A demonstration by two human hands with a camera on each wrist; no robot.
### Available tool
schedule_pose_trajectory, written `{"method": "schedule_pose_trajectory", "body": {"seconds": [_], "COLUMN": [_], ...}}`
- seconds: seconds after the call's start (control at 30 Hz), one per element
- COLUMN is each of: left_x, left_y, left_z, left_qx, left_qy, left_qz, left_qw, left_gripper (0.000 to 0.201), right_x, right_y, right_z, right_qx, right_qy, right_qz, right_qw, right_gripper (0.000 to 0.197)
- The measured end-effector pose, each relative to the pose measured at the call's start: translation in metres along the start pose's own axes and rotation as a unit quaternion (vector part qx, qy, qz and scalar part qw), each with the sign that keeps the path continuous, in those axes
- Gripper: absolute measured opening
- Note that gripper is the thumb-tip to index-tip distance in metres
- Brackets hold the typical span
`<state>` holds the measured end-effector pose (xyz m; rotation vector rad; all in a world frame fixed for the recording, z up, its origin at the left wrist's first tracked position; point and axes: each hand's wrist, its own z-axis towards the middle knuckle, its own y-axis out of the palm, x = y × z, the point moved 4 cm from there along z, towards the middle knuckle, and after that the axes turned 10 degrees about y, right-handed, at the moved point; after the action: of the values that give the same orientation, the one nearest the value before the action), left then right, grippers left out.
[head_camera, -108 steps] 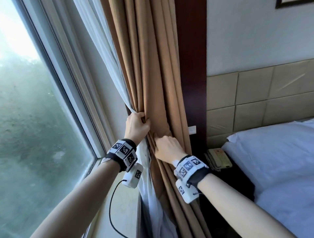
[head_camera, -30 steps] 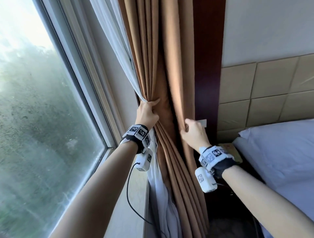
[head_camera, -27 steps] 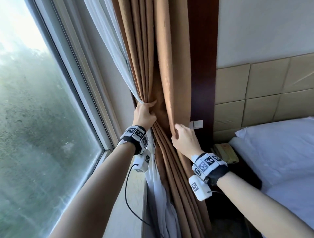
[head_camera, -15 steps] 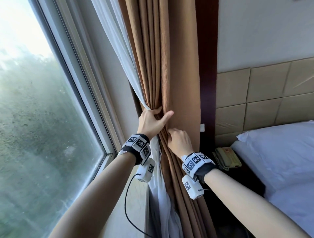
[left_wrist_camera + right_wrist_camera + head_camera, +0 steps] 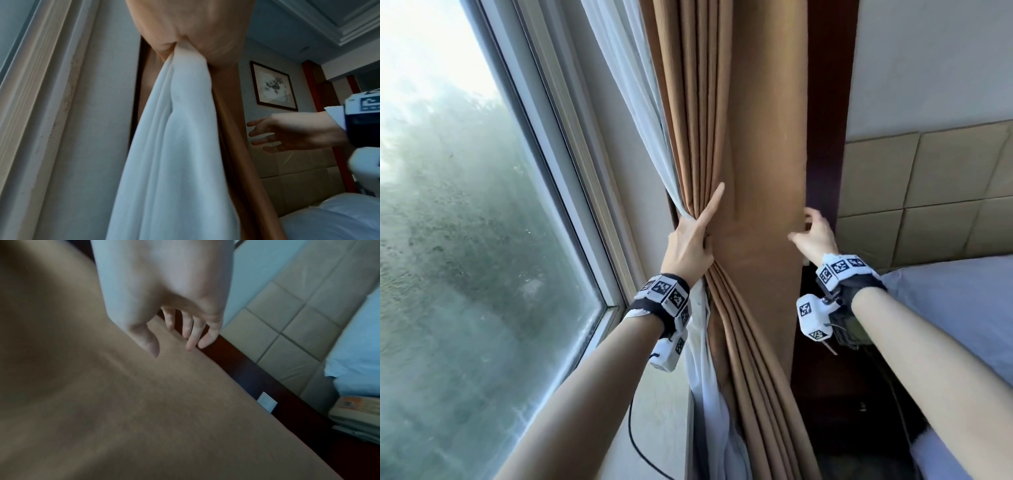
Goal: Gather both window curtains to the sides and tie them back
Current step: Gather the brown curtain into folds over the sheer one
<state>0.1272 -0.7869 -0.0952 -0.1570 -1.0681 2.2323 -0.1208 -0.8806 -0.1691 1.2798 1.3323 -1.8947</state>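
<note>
The brown curtain (image 5: 756,171) and the white sheer curtain (image 5: 630,85) hang bunched at the window's right side. My left hand (image 5: 691,240) grips both at the waist of the bunch, with the index finger stretched up along a brown fold. In the left wrist view the sheer curtain (image 5: 174,146) spills down out of that grip. My right hand (image 5: 811,233) is at the brown curtain's right edge, fingers spread and loosely bent, holding nothing. The right wrist view shows its fingertips (image 5: 191,344) at that edge of the brown curtain (image 5: 144,402); contact is unclear. No tie-back is in view.
The window pane (image 5: 465,240) and sill (image 5: 664,428) are to the left. A dark wood panel (image 5: 825,137) stands just behind the curtain. To the right are a padded headboard (image 5: 928,192) and a bed pillow (image 5: 962,308). A wall switch (image 5: 267,402) and telephone (image 5: 357,410) sit low right.
My right hand has left the folds beside my left hand, moved out to the curtain's right edge and opened. My left hand keeps its grip, the index finger now straighter.
</note>
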Motion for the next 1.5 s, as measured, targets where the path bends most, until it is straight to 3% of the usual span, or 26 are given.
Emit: {"method": "schedule_pose_trajectory", "body": {"seconds": [0.13, 0.3, 0.37, 0.47, 0.5, 0.67, 0.73, 0.83, 0.97, 1.1, 1.27, 1.3, 1.4, 1.5], "left_x": [-0.012, -0.023, -0.025, -0.029, -0.03, -0.031, -0.024, -0.008, 0.009, 0.015, 0.02, 0.017, 0.003, -0.015], "left_y": [0.009, 0.013, 0.012, 0.01, 0.011, 0.016, 0.019, 0.026, 0.033, 0.029, 0.02, 0.02, 0.019, 0.014], "left_z": [0.004, 0.004, 0.004, 0.006, 0.007, 0.012, 0.014, 0.018, 0.018, 0.018, 0.014, 0.015, 0.017, 0.018], "left_qx": [-0.015, -0.001, 0.006, 0.009, 0.009, 0.016, 0.018, 0.02, 0.018, 0.004, 0.033, 0.029, -0.014, -0.038], "left_qy": [-0.033, -0.045, -0.059, -0.08, -0.083, -0.108, -0.106, -0.095, -0.086, -0.082, -0.101, -0.102, -0.097, -0.088], "left_qz": [-0.016, -0.02, -0.023, -0.017, -0.014, -0.022, -0.027, -0.029, -0.043, -0.063, -0.082, -0.061, -0.007, 0.014], "left_qw": [0.999, 0.999, 0.998, 0.997, 0.996, 0.994, 0.994, 0.995, 0.995, 0.995, 0.991, 0.993, 0.995, 0.995], "left_gripper": [0.067, 0.055, 0.053, 0.052, 0.052, 0.051, 0.051, 0.054, 0.057, 0.047, 0.061, 0.054, 0.004, 0.007], "right_x": [0.005, 0.003, -0.001, -0.005, -0.002, 0.02, 0.025, 0.022, 0.006, -0.008, -0.021, -0.022, -0.019, -0.008], "right_y": [0.0, 0.011, 0.011, 0.009, 0.006, -0.009, -0.004, 0.011, 0.038, 0.055, 0.066, 0.067, 0.064, 0.056], "right_z": [0.034, 0.055, 0.054, 0.03, 0.018, -0.044, -0.069, -0.099, -0.121, -0.13, -0.136, -0.133, -0.117, -0.085], "right_qx": [-0.069, -0.13, -0.085, -0.047, -0.041, 0.039, 0.015, -0.032, -0.062, -0.084, -0.143, -0.165, -0.221, -0.26], "right_qy": [0.079, 0.069, 0.04, -0.011, -0.024, -0.145, -0.191, -0.21, -0.221, -0.211, -0.2, -0.197, -0.208, -0.187], "right_qz": [0.099, 0.102, 0.058, -0.013, -0.021, -0.058, -0.093, -0.119, -0.118, -0.152, -0.253, -0.249, -0.205, -0.158], "right_qw": [0.99, 0.984, 0.994, 0.999, 0.999, 0.987, 0.977, 0.97, 0.966, 0.962, 0.936, 0.934, 0.931, 0.934], "right_gripper": [0.102, 0.109, 0.088, 0.024, 0.014, 0.019, 0.026, 0.007, 0.019, 0.005, 0.044, 0.046, 0.051, 0.049]}}
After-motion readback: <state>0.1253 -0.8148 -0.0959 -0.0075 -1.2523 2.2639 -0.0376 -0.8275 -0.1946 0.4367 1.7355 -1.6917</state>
